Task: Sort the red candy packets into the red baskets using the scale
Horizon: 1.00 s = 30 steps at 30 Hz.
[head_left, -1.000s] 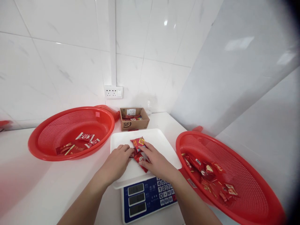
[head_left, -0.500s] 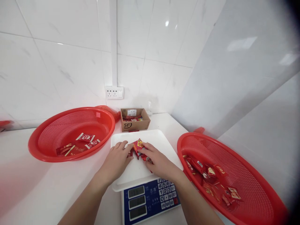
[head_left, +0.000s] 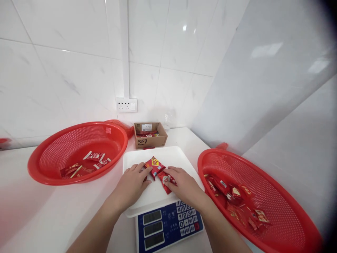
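On the white tray [head_left: 142, 203] of a digital scale lie several small red snack packets. One packet [head_left: 154, 165] with a yellow label is in the middle, between my hands. My left hand [head_left: 133, 184] rests at its left side, fingers spread and curved, the fingertips touching its edge; a bit of red wrapper shows below the index finger. A second red packet [head_left: 166, 180] with a round pale print lies partly beneath the fingertips of my right hand [head_left: 185, 184]. The right fingers are apart, thumb and index on either side of that packet. Neither hand visibly grips.
Red mesh baskets stand on both sides, the left basket [head_left: 39, 154] and the right basket [head_left: 284, 196], each with wrapped packets inside. Behind the scale sits an SF cardboard box [head_left: 155, 142] of packets. The scale's blue keypad panel [head_left: 171, 225] faces me.
My right hand has drawn back to the right, off the yellow-labelled packet, uncovering it and the round-printed packet. The left hand has barely moved. The view has shifted slightly.
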Tool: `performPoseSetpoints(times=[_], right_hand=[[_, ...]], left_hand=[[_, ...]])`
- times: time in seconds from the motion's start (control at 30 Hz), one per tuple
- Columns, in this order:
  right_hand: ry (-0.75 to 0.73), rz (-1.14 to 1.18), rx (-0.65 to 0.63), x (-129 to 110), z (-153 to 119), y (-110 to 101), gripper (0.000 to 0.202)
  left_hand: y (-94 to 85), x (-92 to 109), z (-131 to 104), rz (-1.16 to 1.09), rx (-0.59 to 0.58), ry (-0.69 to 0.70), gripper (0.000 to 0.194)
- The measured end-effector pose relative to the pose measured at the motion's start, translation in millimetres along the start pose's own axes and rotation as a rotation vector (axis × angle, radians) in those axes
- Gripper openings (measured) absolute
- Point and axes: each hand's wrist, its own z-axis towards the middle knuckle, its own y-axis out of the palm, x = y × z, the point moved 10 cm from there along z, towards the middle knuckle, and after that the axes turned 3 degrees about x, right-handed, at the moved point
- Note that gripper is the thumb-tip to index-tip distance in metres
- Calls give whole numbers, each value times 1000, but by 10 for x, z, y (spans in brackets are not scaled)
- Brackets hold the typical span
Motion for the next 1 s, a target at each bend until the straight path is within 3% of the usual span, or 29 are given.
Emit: performPoseSetpoints(times=[0.3,0.5,0.77,0.9,1.0], right_hand=[[86,-68,54,159,60,-106,34],[85,-58,108,267,267,-129,39],[-107,109,100,-106,453,-92,38],[-123,162,97,-148,411,-78,41],[-88,163,101,-73,328,-80,44]], left_hand=[[-94,-8,-53,-36,5,-34,38],[-109,63,-68,-170,-20,54,39],[-23,260,-126,-228,-60,269,53],[-79,118,-91,-188,7,157,48],[-130,-44,-57,-123,34,13,31]])
